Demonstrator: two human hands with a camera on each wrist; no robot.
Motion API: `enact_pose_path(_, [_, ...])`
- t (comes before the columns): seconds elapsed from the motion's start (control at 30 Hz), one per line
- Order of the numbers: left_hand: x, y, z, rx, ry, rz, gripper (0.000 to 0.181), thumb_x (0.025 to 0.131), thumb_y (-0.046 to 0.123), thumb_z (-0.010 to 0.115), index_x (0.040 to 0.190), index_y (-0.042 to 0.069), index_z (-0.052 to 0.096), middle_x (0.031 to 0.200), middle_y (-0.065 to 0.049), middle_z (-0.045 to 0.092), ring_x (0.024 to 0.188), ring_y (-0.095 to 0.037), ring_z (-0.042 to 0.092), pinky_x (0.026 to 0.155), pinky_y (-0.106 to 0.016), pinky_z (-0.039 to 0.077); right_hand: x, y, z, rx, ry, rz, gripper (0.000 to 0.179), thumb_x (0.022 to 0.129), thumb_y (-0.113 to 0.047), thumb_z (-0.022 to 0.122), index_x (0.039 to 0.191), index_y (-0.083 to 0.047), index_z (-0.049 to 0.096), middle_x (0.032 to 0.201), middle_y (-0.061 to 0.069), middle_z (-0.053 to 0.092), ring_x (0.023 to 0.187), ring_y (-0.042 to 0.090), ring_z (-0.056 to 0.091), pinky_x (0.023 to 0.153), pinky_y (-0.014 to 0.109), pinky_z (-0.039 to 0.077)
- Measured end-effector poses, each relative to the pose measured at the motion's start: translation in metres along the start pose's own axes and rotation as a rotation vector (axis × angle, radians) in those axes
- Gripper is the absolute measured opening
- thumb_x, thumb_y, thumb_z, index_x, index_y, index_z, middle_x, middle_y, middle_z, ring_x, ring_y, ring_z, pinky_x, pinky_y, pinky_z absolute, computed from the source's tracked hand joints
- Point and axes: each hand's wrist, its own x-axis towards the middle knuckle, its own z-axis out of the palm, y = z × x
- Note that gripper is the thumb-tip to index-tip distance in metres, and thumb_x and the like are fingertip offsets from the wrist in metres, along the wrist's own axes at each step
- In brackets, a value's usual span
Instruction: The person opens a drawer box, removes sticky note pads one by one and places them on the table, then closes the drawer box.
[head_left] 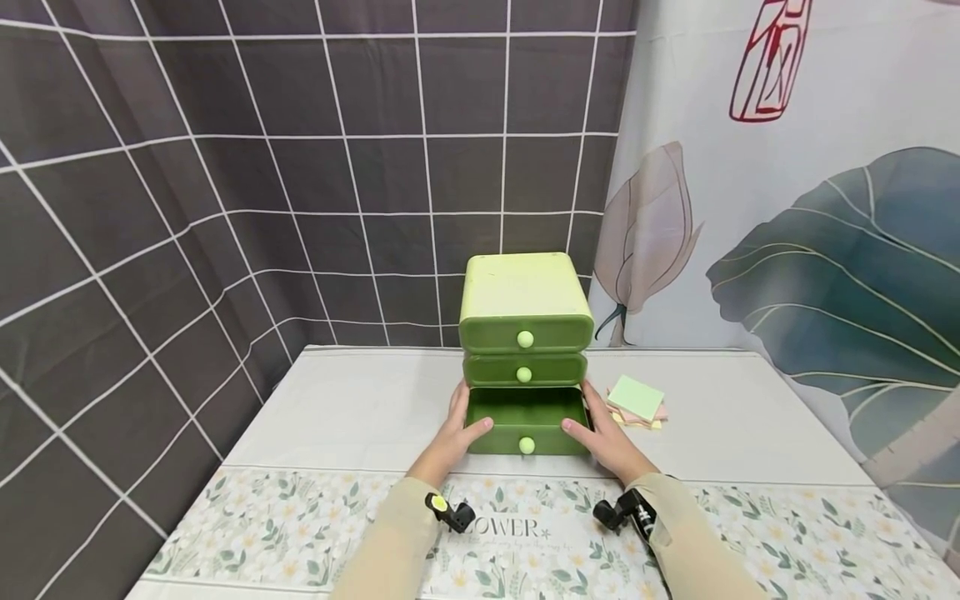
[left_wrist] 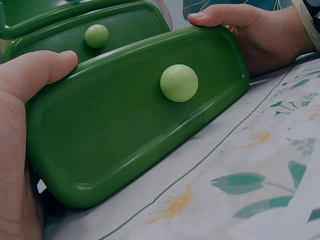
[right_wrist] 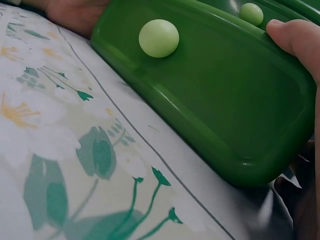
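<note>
A green drawer cabinet [head_left: 527, 287] with a pale yellow-green top stands on the table. Its bottom drawer [head_left: 495, 440] is pulled out toward me, and its inside shows dark green with nothing visible in it. My left hand [head_left: 454, 429] grips the drawer's left end, thumb over the front rim. At the opposite end my right hand [head_left: 606, 433] holds it the same way. Between the thumbs sits the round light-green knob [left_wrist: 179, 83], touched by neither hand. Both wrist views show the drawer front [right_wrist: 220, 85] close up; the fingers behind its sides are mostly hidden.
Right of the cabinet lies a small stack of sticky notes [head_left: 636, 398], green on top of pink and yellow. The two upper drawers [head_left: 491, 369] are closed. A floral cloth strip [head_left: 300, 525] runs along the table's near side; a dark gridded curtain [head_left: 375, 175] hangs behind.
</note>
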Motion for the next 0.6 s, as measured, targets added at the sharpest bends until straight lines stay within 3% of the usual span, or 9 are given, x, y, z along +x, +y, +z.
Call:
enact_pose_path(0.23, [-0.0006, -0.0003, 0.001, 0.012, 0.003, -0.011, 0.089, 0.099, 0.022, 0.061, 0.164, 0.021, -0.001, 0.17, -0.011, -0.007, 0.155, -0.037, -0.005, 0.12, -0.065, 0.001, -0.001, -0.0028, 0.0008, -0.021, 0.016, 0.006, 0.087, 0.101, -0.026, 0.062, 0.163, -0.009, 0.003, 0.168, 0.02, 0.004, 0.153, 0.044, 0.004, 0.119, 0.066, 0.007])
enact_pose_path(0.43, [0.0002, -0.0024, 0.0024, 0.076, 0.024, -0.025, 0.088, 0.102, 0.029, 0.059, 0.164, 0.022, -0.002, 0.17, -0.01, -0.006, 0.155, -0.034, -0.002, 0.121, -0.063, 0.004, 0.0005, -0.0011, 0.0019, -0.078, 0.039, -0.019, 0.085, 0.102, -0.03, 0.061, 0.163, -0.008, 0.006, 0.168, 0.021, 0.008, 0.153, 0.044, 0.008, 0.12, 0.066, 0.01])
enact_pose_path(0.6, [0.0018, -0.0031, 0.004, 0.157, 0.05, 0.003, 0.084, 0.103, 0.029, 0.057, 0.164, 0.017, 0.0, 0.17, -0.011, -0.008, 0.155, -0.035, -0.002, 0.121, -0.063, 0.006, 0.0032, -0.0002, 0.0021, -0.142, 0.057, -0.04, 0.084, 0.102, -0.031, 0.06, 0.163, -0.007, 0.007, 0.167, 0.021, 0.011, 0.152, 0.042, 0.012, 0.12, 0.063, 0.014])
